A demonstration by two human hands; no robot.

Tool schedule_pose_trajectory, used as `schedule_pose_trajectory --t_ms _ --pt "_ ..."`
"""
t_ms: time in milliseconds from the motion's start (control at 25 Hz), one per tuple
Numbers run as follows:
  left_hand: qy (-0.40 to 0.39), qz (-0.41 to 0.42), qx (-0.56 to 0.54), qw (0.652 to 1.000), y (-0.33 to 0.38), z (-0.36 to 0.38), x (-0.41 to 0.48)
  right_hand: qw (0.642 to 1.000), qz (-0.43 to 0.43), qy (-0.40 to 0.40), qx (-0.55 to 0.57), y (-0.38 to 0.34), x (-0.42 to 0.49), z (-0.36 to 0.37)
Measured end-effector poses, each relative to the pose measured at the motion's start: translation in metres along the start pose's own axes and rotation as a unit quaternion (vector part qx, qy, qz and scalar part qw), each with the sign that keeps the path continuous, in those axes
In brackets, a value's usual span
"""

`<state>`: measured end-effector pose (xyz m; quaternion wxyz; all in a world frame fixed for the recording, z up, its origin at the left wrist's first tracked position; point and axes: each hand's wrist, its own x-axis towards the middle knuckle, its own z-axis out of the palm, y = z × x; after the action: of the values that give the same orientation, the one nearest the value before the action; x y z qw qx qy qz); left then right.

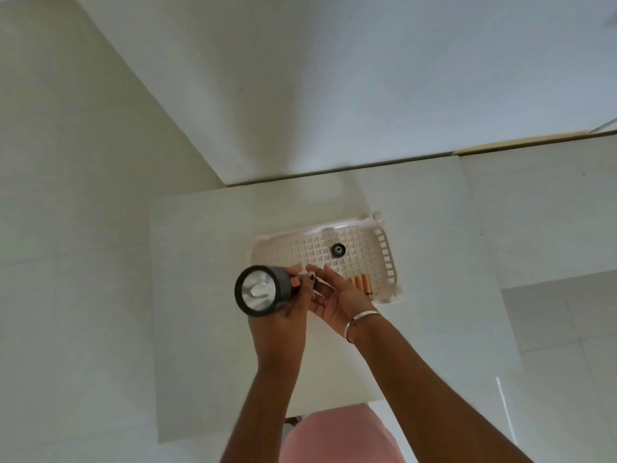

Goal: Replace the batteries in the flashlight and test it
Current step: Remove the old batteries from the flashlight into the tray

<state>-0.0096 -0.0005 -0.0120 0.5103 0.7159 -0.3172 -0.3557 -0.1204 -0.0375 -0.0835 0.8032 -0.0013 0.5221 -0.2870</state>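
flashlight (256, 291) held over tabletop (200, 262), left hand (282, 320) grip clamped round its body; right hand (337, 304) grip apart, beside its tail; batteries (362, 285) in tray (387, 255).

The dark grey round-headed flashlight (257, 290) has a silvery reflector and copper band. The white plastic basket (293, 252) shows a square grid; the cylindrical batteries (362, 285) are copper-orange.

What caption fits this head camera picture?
Left hand grips the flashlight; open right hand beside it, batteries in the basket.
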Motion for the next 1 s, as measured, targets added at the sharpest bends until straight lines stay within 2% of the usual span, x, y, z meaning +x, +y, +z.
schedule_pose_trajectory --t_ms 120,160,200,320,360,440,480,560,680,760,840,1000 --pt "-0.032 -0.041 0.019 0.998 0.002 0.009 0.011 1.000 -0.028 0.002 -0.005 -0.003 0.004 0.004" --pt "-0.022 -0.062 0.029 0.997 0.004 0.008 0.002 0.999 -0.039 0.005 -0.019 -0.001 0.001 0.004" --pt "-0.019 -0.061 0.050 0.997 0.005 0.006 -0.001 0.999 -0.046 0.008 -0.026 -0.001 0.002 0.005" --pt "-0.019 -0.012 -0.020 1.000 -0.001 0.004 -0.004 0.998 -0.053 0.008 -0.018 -0.002 0.002 0.006" --pt "-0.019 0.021 -0.011 1.000 -0.004 0.004 -0.002 0.999 -0.045 -0.002 -0.013 -0.002 0.003 0.007" --pt "-0.034 0.007 0.063 0.997 -0.003 0.002 -0.010 1.000 -0.024 -0.001 0.008 0.001 -0.002 0.010" --pt "-0.024 -0.006 0.066 0.998 -0.005 0.000 -0.014 1.000 -0.018 -0.003 0.025 0.001 -0.002 0.010" --pt "-0.037 -0.013 0.046 0.998 -0.015 0.002 -0.013 0.999 -0.016 -0.003 0.034 0.001 0.001 0.009" --pt "-0.004 -0.012 0.005 1.000 -0.016 0.000 -0.002 1.000 -0.002 0.005 -0.024 0.003 0.004 0.006" --pt "0.051 -0.099 -0.080 0.991 -0.014 -0.003 0.007 0.999 0.000 0.021 -0.049 0.000 0.001 0.007" --pt "0.086 -0.215 -0.189 0.954 -0.017 -0.010 0.014 0.998 -0.002 0.028 -0.062 -0.004 0.001 0.006" --pt "0.115 -0.306 -0.256 0.910 -0.017 -0.021 0.022 0.999 -0.008 0.017 -0.046 -0.005 0.000 0.004"
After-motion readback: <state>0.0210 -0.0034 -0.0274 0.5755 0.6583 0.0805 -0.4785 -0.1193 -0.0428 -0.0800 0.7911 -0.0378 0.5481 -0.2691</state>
